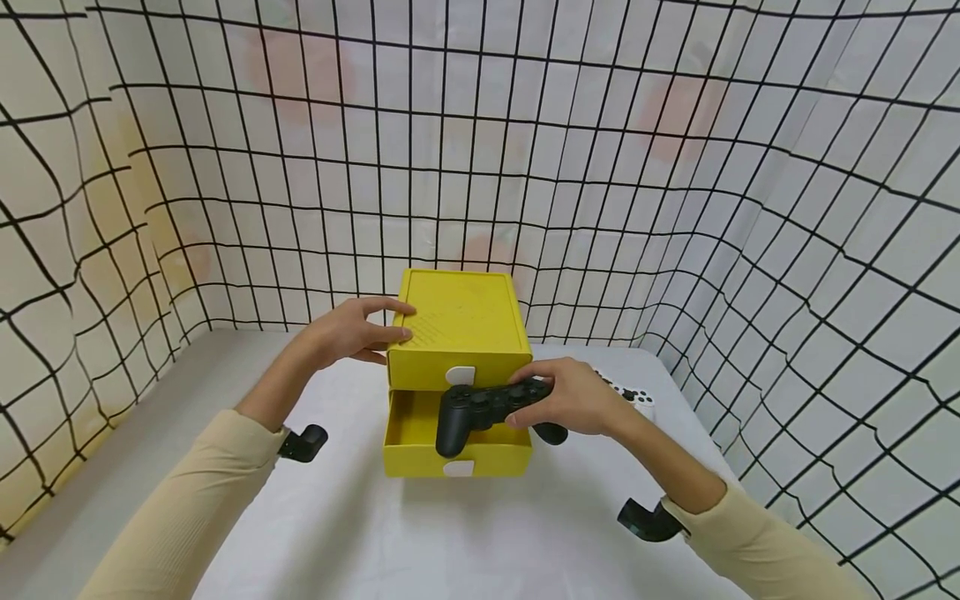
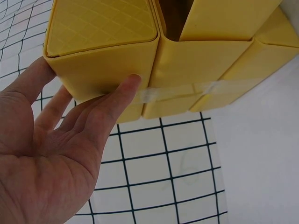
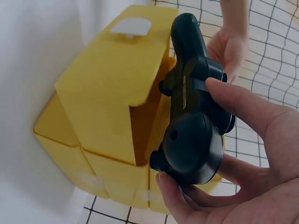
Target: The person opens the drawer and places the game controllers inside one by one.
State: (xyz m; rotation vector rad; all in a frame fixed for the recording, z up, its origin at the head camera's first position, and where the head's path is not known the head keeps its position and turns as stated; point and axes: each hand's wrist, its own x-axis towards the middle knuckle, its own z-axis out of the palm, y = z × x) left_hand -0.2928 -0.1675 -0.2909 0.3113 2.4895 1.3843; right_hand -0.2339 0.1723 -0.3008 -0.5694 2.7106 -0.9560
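Note:
A yellow drawer cabinet (image 1: 465,312) with white tab handles stands in the middle of the table. One drawer (image 1: 491,461) below the top one is pulled out. My left hand (image 1: 348,333) touches the cabinet's upper left side, its fingers extended; the left wrist view shows its fingers (image 2: 112,102) along the yellow wall. In front of the cabinet, over the pulled-out drawer, my right hand (image 1: 573,398) holds a black game controller (image 1: 480,408) between thumb and fingers. The right wrist view has the controller (image 3: 191,135) end-on, beside the drawer opening.
A white game controller (image 1: 637,398) lies on the table to the right, partly hidden behind my right hand. The white table (image 1: 330,517) extends around the cabinet. Black netting (image 1: 480,146) over pale sheets encloses the back and sides.

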